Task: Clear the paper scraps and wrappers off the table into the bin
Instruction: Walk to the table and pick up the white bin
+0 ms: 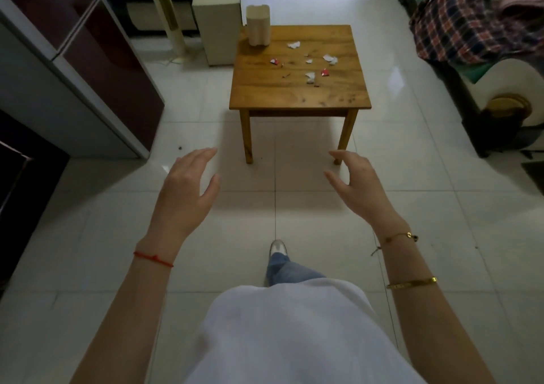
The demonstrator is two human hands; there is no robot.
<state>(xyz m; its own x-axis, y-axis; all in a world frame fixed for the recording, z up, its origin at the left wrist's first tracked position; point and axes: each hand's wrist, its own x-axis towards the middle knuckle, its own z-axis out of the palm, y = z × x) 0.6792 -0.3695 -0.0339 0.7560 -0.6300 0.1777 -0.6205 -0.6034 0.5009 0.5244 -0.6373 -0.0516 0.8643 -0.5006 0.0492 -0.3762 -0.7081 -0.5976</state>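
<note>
- Paper scraps [294,44] and wrappers [274,61] lie scattered over the far half of a small wooden table [294,95], at about 12 o'clock from the person.
- White crumpled bits sit at three spots: one toward the far edge, one [330,58] at the table's 2 o'clock side, and one [310,76] nearer the middle.
- Red wrappers sit at two spots: one left of centre, another [325,72] right of centre just beside the middle white scrap.
- A few tiny dark crumbs lie among them, too small to tell what they are.
- A beige ribbed container [258,25] stands upright on the table's far left corner, at 11 o'clock; whether it is the bin I cannot tell.
- Left hand [184,190] hangs over the floor tiles at 10 o'clock, fingers [203,154] loosely spread and slightly curled, holding nothing.
- Right hand [360,186] hangs at 2 o'clock, fingers [338,155] apart and bent, also holding nothing.
- Both hands are well short of the table; every scrap lies well apart from the fingertips, beyond the table's near edge.
- A red string circles the left wrist; gold bracelets circle the right forearm.
- One foot [278,248] shows on the floor between the arms.
</note>
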